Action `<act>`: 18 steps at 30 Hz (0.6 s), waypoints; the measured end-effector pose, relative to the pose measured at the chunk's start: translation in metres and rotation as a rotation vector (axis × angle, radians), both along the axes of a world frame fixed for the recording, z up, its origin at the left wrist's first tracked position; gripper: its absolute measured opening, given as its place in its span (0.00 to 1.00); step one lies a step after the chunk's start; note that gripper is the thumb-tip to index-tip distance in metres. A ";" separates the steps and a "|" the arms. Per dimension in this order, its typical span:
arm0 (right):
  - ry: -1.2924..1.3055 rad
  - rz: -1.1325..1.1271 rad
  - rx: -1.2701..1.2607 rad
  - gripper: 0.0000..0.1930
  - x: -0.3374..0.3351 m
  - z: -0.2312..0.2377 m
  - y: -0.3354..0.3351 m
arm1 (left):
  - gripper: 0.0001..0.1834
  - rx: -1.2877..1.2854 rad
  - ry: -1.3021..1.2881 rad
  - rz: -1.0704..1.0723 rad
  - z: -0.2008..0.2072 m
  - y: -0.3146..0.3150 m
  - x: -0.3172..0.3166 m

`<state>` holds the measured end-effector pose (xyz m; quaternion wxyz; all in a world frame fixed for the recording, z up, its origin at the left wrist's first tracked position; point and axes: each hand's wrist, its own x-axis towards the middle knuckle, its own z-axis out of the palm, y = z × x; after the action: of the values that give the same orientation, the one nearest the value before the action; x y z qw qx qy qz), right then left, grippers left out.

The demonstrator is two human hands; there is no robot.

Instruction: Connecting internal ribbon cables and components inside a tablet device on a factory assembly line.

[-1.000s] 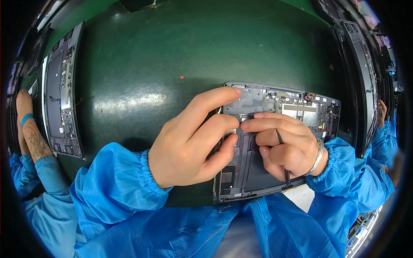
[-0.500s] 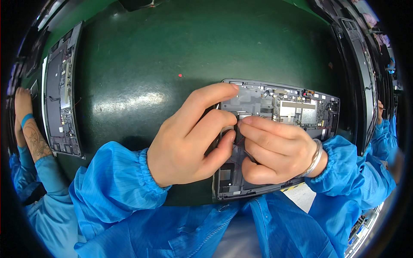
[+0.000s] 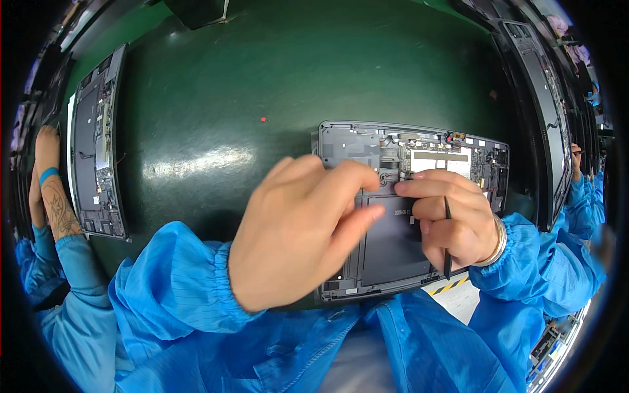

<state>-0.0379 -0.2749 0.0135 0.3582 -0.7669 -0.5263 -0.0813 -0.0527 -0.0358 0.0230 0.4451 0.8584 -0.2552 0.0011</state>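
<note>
A dark grey opened tablet-like device (image 3: 393,242) lies at a slight tilt on the green bench before me. Its circuit board (image 3: 440,164) and black flat inner section are exposed. Over its left side is my left hand (image 3: 298,229), thumb and forefinger apart with nothing visible between them. My right hand (image 3: 455,223) is above the device's right part, fingers curled round a thin black pointed tool (image 3: 448,239) that stands roughly upright across them. The right forefinger's tip touches or hovers at a small cable area beside the board; which one I cannot tell.
Another opened device (image 3: 98,150) rests on the bench at the left, near a co-worker's tattooed arm (image 3: 56,196). More device housings (image 3: 534,98) stand along the right edge. A dark object (image 3: 200,10) is at the far edge, and a small red bit (image 3: 264,119) lies mid-bench.
My hands have drawn apart; the left now has its forefinger curled in and the right has shifted slightly right. The black tool now shows clearly. The device has moved a little left.
</note>
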 end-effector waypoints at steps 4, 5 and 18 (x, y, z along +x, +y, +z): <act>0.017 0.026 -0.074 0.12 0.001 0.004 -0.002 | 0.07 0.125 -0.187 0.093 -0.001 -0.006 0.004; 0.003 0.032 -0.101 0.13 0.002 0.004 -0.002 | 0.07 0.127 -0.186 0.093 -0.001 -0.006 0.004; -0.030 0.029 -0.141 0.11 0.005 0.004 0.008 | 0.07 0.101 -0.117 0.026 0.001 -0.005 0.006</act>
<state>-0.0329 -0.2674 0.0176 0.2966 -0.7811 -0.5471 -0.0504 -0.0464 -0.0403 0.0245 0.3854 0.8815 -0.2693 0.0439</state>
